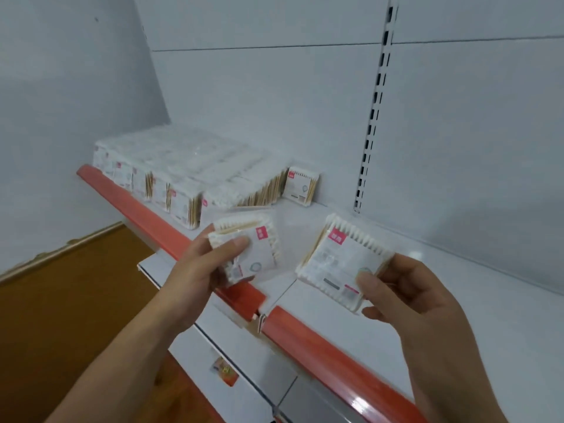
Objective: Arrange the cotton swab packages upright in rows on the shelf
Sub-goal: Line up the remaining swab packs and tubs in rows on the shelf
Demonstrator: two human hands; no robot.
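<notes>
My left hand (201,264) pinches one clear cotton swab package (247,248) with a pink label, held over the shelf's front edge. A second package (341,261) is pinched at its lower right corner by my right hand (409,297), tilted above the white shelf (457,288). Several rows of swab packages (183,169) stand upright at the shelf's left end. One lone package (300,186) stands against the back panel to their right.
A red price rail (320,340) runs along the shelf's front edge, with a gap near the middle. A lower white shelf (244,355) juts out below. A slotted upright (374,111) divides the back panel. Brown floor (76,300) lies to the left.
</notes>
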